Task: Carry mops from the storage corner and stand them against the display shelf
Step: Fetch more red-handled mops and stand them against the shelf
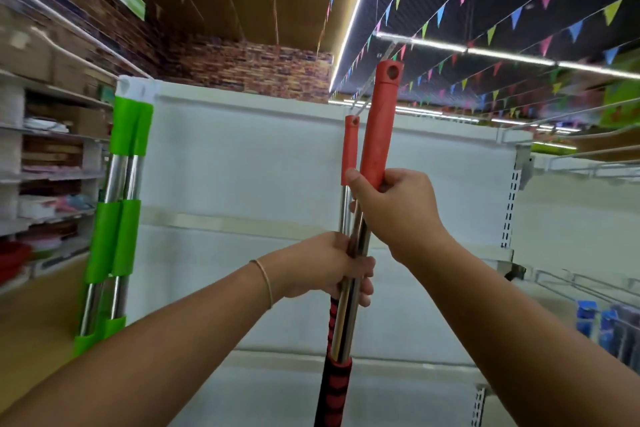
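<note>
Two red-handled mops (375,135) stood upright in a person's hands before the white end panel of a display shelf (249,166), their steel poles bunched together and their heads out of view below. The left hand (341,267) had its fingers closed around both poles low down, just above a red-and-black grip sleeve (334,388); the right hand (398,208) gripped higher, fingers wrapped at the base of the taller red handle. Two green-handled mops (119,204) already leaned against the panel's left edge. To finish the step well, the pair would likely need to be tipped forward together, feet planted first, so the red tops came to rest on the panel and not slide sideways. Bare panel lay open between the green mops and the slotted upright (512,204) at the right edge, which left fair room. Wire racks (588,163) jutted out on the far right, and strings of coloured flags (519,17) hung close above the handle tips, a possible snag if the poles were lifted.
</note>
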Tool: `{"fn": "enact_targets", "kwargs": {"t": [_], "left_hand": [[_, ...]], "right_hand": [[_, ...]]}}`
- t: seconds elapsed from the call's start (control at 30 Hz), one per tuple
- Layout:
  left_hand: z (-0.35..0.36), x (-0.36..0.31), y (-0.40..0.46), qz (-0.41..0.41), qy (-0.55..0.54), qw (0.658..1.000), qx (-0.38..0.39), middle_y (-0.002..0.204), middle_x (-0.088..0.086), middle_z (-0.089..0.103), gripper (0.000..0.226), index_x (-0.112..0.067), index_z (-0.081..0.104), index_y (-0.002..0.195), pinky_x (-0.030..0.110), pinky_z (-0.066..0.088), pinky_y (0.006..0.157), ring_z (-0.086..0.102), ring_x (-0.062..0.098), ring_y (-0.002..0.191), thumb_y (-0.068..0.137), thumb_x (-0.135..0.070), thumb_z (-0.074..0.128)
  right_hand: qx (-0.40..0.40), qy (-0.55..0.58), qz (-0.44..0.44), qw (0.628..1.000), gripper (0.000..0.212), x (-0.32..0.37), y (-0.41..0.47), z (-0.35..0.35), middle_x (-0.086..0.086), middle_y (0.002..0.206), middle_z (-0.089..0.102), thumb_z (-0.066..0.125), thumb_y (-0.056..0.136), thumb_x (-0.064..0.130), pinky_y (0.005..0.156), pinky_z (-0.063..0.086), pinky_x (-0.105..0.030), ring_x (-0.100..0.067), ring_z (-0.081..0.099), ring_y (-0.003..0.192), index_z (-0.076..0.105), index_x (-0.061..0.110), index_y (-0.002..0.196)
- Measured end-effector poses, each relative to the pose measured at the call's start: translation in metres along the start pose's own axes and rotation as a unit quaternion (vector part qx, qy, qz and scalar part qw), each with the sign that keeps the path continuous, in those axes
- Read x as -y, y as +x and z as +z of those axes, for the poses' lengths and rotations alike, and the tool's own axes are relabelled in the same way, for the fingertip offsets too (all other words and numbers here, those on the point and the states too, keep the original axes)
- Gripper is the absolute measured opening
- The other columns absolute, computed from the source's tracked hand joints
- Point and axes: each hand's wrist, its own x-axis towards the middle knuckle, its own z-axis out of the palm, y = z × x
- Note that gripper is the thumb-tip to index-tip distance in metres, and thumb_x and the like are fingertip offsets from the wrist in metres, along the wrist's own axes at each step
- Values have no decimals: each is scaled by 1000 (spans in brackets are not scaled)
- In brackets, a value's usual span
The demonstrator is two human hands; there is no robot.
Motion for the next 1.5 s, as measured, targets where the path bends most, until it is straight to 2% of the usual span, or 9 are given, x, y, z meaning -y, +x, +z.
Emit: {"fn": "enact_targets", "kwargs": {"t": [0.27, 0.43, 0.6, 0.73, 0.8, 0.87, 0.97, 1.23, 1.5], "left_hand": [[-8, 3, 15, 9, -8, 1000, 6, 93, 18, 69, 15, -3, 58, 95, 53, 53, 94, 70, 41, 96, 97, -18, 57], [-12, 10, 24, 11, -25, 1000, 8, 93, 19, 68, 16, 0, 57, 98, 50, 55, 92, 69, 40, 92, 98, -16, 56], [-12, 30, 40, 0, -35, 999, -21, 96, 17, 69, 19, -4, 57, 101, 53, 52, 96, 68, 41, 100, 97, -23, 58], [-13, 42, 54, 10, -71, 995, -64, 96, 17, 69, 34, -2, 58, 105, 54, 53, 94, 70, 37, 94, 93, -33, 62], [-8, 45, 63, 9, -30, 994, -108, 91, 13, 71, 36, -4, 59, 99, 49, 56, 89, 72, 29, 87, 95, -40, 57], [-1, 46, 70, 3, 110, 978, -176, 81, 6, 69, 36, -11, 56, 87, 34, 56, 74, 69, 19, 74, 99, -43, 46], [4, 47, 78, 11, 240, 942, -235, 68, 1, 52, 40, -18, 41, 71, 22, 34, 52, 50, 13, 60, 102, -41, 37], [-5, 63, 109, -19, 232, 934, -270, 65, 1, 50, 38, -16, 41, 72, 23, 31, 48, 46, 12, 55, 102, -38, 39], [-12, 73, 127, -29, 212, 931, -294, 72, 1, 55, 32, -15, 47, 80, 23, 36, 48, 52, 14, 59, 102, -38, 41]], "right_hand": [[8, 16, -9, 1000, 37, -16, 22, 8, -12, 83, 74, 69, 89, 46, 68, 63, -46, -25, 73, 69, 70, 9, 85], [7, 13, -23, 1000, 45, -29, 33, 13, -16, 77, 72, 69, 88, 46, 63, 60, -51, -31, 71, 66, 70, 2, 85], [32, 7, 2, 999, 43, -47, 45, 25, -15, 78, 72, 68, 90, 46, 66, 61, -51, -31, 72, 68, 70, 3, 87], [34, 4, 14, 999, 40, -59, 61, 35, -13, 81, 73, 68, 89, 47, 70, 62, -50, -28, 73, 71, 69, 7, 88], [40, -1, 21, 999, 38, -62, 69, 39, -13, 80, 73, 68, 90, 46, 71, 61, -50, -28, 73, 72, 69, 8, 87], [45, -11, 24, 999, 37, -67, 76, 41, -14, 80, 73, 68, 91, 43, 70, 61, -50, -29, 72, 72, 68, 7, 86], [47, -36, 20, 998, 36, -71, 83, 44, -13, 78, 73, 66, 92, 41, 70, 61, -46, -29, 71, 70, 69, 5, 84], [58, -82, 19, 995, 39, -87, 107, 59, -8, 70, 67, 63, 94, 42, 56, 56, -30, -21, 63, 56, 68, 4, 85], [79, -218, -4, 973, 38, -95, 128, 65, -4, 74, 67, 56, 94, 48, 68, 62, -42, -26, 69, 62, 60, 13, 81]]}}
